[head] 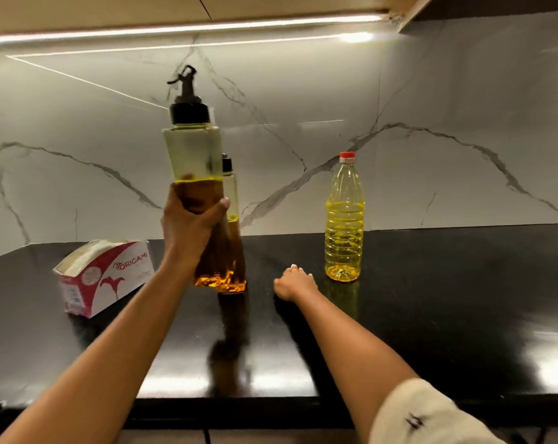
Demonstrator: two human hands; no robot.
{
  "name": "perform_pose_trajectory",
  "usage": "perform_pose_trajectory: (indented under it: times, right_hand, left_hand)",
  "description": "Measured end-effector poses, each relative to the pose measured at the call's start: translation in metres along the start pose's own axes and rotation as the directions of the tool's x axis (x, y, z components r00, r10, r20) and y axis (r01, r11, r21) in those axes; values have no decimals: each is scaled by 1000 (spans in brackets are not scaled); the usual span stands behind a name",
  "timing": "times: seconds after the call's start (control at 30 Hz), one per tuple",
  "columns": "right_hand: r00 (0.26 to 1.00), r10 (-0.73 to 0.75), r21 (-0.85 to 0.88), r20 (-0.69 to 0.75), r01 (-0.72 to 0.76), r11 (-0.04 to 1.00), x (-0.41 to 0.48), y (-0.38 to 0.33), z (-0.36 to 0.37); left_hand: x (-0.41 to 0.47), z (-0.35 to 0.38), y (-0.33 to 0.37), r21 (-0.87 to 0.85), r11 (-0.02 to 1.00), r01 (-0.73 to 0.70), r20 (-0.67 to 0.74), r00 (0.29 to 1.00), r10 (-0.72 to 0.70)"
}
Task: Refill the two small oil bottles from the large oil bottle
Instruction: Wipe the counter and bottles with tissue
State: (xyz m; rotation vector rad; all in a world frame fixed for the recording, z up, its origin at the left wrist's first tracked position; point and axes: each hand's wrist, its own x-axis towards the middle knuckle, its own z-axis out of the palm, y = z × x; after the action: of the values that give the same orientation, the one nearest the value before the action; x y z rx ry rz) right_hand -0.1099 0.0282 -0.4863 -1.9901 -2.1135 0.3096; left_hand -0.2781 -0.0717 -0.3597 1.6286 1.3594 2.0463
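Gleaming black counter (431,299) under marble backsplash (431,107), left hand (188,225) clamped on dispenser bottle (192,155), right hand (293,282) loosely curled, empty

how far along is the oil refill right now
Nothing looks done yet: the large oil bottle stands on the counter with its red cap on. In hand: the left hand grips one small oil bottle, black spout cap still on. The right hand rests empty on the counter. Left: uncapping, pouring into this bottle and the second small bottle behind it.
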Motion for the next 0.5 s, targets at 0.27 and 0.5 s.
perform_pose_trajectory:
  times: [0.27, 0.5]
  right_hand:
    - [990, -121, -5, 71, 121, 993, 28, -32, 8]
    - [994, 112, -40, -18, -113, 993, 45, -13, -1]
  left_hand:
    - [33, -30, -23, 66, 998, 8, -50, 999, -5]
    - [41, -38, -37, 61, 998, 9, -43, 999, -6]
